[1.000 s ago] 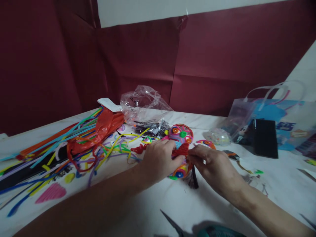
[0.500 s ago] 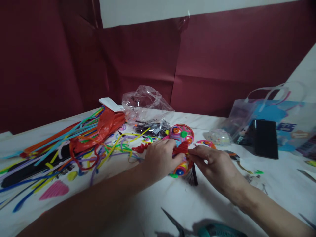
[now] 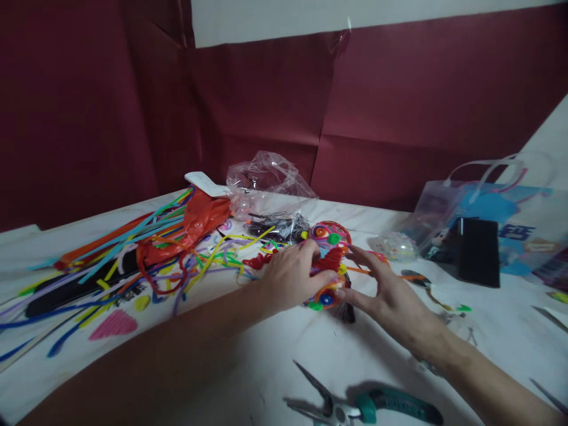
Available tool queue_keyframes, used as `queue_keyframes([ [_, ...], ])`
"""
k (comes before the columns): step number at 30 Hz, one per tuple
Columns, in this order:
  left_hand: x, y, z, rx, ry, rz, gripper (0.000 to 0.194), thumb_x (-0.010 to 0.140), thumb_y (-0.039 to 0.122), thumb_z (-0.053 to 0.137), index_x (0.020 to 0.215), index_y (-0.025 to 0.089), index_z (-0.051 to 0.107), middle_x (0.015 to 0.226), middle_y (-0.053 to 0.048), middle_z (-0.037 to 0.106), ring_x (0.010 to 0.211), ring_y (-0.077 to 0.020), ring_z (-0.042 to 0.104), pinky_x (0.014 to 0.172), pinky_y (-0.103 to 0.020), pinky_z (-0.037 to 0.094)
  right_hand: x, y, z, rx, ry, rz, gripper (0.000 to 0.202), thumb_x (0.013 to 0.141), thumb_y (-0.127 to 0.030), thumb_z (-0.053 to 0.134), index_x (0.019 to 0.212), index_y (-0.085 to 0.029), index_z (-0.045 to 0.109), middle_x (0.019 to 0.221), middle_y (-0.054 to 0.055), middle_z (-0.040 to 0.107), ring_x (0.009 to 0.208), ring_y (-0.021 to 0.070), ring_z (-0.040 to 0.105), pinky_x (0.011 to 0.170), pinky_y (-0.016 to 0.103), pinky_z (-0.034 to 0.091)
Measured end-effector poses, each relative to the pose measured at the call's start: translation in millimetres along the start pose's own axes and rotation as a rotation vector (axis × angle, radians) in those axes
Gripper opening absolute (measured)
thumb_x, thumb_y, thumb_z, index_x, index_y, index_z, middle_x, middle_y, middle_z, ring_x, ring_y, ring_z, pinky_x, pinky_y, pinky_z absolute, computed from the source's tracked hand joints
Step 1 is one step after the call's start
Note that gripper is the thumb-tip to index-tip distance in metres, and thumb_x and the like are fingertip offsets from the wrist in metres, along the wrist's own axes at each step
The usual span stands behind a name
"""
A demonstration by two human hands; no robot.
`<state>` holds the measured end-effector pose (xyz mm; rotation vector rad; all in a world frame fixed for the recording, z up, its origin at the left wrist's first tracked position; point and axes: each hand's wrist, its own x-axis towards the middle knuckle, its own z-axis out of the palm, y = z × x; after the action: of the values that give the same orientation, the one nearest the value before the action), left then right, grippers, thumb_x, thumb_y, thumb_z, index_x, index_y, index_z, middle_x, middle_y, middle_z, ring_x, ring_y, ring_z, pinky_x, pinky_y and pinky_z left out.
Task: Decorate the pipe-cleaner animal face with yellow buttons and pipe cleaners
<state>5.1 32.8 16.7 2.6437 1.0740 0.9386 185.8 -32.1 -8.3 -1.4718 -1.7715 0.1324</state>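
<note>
A colourful pipe-cleaner craft (image 3: 332,260) with round eye-like discs, green dots and a ridged red piece lies on the white table in front of me. My left hand (image 3: 290,269) is closed on its left side, with the thumb and fingers over the red piece. At its right edge, my right hand (image 3: 386,293) has thumb and forefinger spread apart. Whether those fingertips touch the craft I cannot tell. A dark tassel (image 3: 348,310) hangs from the craft's lower right. Another red fuzzy piece (image 3: 260,260) sits just beyond my left hand.
Needle-nose pliers (image 3: 390,405) with teal handles lie open at the front. Loose pipe cleaners (image 3: 146,231) and a pink fuzzy piece (image 3: 114,325) are at left. Clear plastic bags (image 3: 268,177) lie behind. A black phone (image 3: 478,251) leans against a printed bag (image 3: 510,207) at right.
My right hand's pinched fingers have parted and stand spread at the craft's right edge. My left hand keeps its hold. The view has shifted slightly, showing more of the pliers.
</note>
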Motion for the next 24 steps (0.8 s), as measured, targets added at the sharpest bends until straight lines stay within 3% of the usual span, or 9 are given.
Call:
queue_keyframes([
  [3, -1.2, -1.6, -2.5, -0.071, -0.032, 0.002, 0.044, 0.075, 0.047, 0.053, 0.107, 0.019, 0.045, 0.098, -0.007, 0.062, 0.093, -0.0242, 0.058, 0.078, -0.038, 0.046, 3.3, 0.4, 7.2, 0.055, -0.087, 0.013, 0.08, 0.073, -0.058, 0.06, 0.134, -0.014, 0.032, 0.128, 0.012, 0.036, 0.115, 0.0271, 0.034, 0.096, 0.044, 0.03],
  [10, -2.9, -8.1, -5.2, -0.198, -0.069, 0.105, 0.055, 0.074, 0.044, 0.054, 0.119, 0.018, 0.037, 0.114, -0.011, 0.055, 0.108, -0.0273, 0.051, 0.09, -0.042, 0.04, 10.4, -7.0, 16.7, 0.179, -0.176, 0.019, 0.089, 0.066, -0.052, 0.067, 0.137, -0.017, 0.026, 0.11, 0.011, 0.049, 0.087, 0.0279, 0.053, 0.076, 0.04, 0.045],
  [14, -5.7, -8.8, -7.3, -0.23, -0.069, 0.102, 0.057, 0.073, 0.045, 0.055, 0.12, 0.017, 0.036, 0.117, -0.012, 0.053, 0.109, -0.028, 0.05, 0.09, -0.043, 0.04, 11.1, -4.1, 19.8, 0.286, -0.171, 0.029, 0.085, 0.067, -0.044, 0.068, 0.137, -0.017, 0.027, 0.111, 0.01, 0.048, 0.088, 0.0267, 0.053, 0.073, 0.035, 0.048],
  [16, -8.8, -7.6, -9.8, -0.232, 0.002, 0.139, 0.057, 0.073, 0.041, 0.057, 0.119, 0.016, 0.037, 0.118, -0.013, 0.052, 0.111, -0.0272, 0.048, 0.092, -0.042, 0.039, 12.3, -1.9, 20.2, 0.347, -0.159, 0.036, 0.083, 0.066, -0.04, 0.07, 0.135, -0.017, 0.028, 0.116, 0.01, 0.045, 0.093, 0.0264, 0.051, 0.075, 0.034, 0.048],
  [19, -16.5, -5.3, -15.2, -0.234, 0.212, 0.217, 0.049, 0.072, 0.035, 0.058, 0.113, 0.015, 0.042, 0.119, -0.013, 0.051, 0.113, -0.0246, 0.046, 0.095, -0.039, 0.037, 15.4, 1.1, 17.8, 0.447, -0.136, 0.058, 0.071, 0.067, -0.039, 0.072, 0.125, -0.015, 0.037, 0.113, 0.01, 0.048, 0.092, 0.0249, 0.052, 0.076, 0.033, 0.049],
  [21, -23.4, -4.6, -17.6, -0.242, 0.269, 0.154, 0.037, 0.072, 0.033, 0.057, 0.104, 0.017, 0.046, 0.107, -0.01, 0.057, 0.101, -0.0222, 0.053, 0.089, -0.037, 0.041, 17.1, 2.3, 14.2, 0.504, -0.113, 0.073, 0.063, 0.069, -0.04, 0.072, 0.117, -0.013, 0.043, 0.106, 0.01, 0.052, 0.089, 0.0238, 0.053, 0.075, 0.033, 0.049],
  [24, -35.6, -6.3, -13.2, -0.294, 0.088, -0.073, 0.023, 0.072, 0.03, 0.055, 0.09, 0.017, 0.051, 0.085, -0.005, 0.062, 0.077, -0.0181, 0.058, 0.073, -0.034, 0.047, 17.8, 2.5, 7.8, 0.561, -0.1, 0.085, 0.054, 0.074, -0.042, 0.072, 0.11, -0.011, 0.047, 0.104, 0.01, 0.052, 0.091, 0.0237, 0.052, 0.078, 0.036, 0.047],
])
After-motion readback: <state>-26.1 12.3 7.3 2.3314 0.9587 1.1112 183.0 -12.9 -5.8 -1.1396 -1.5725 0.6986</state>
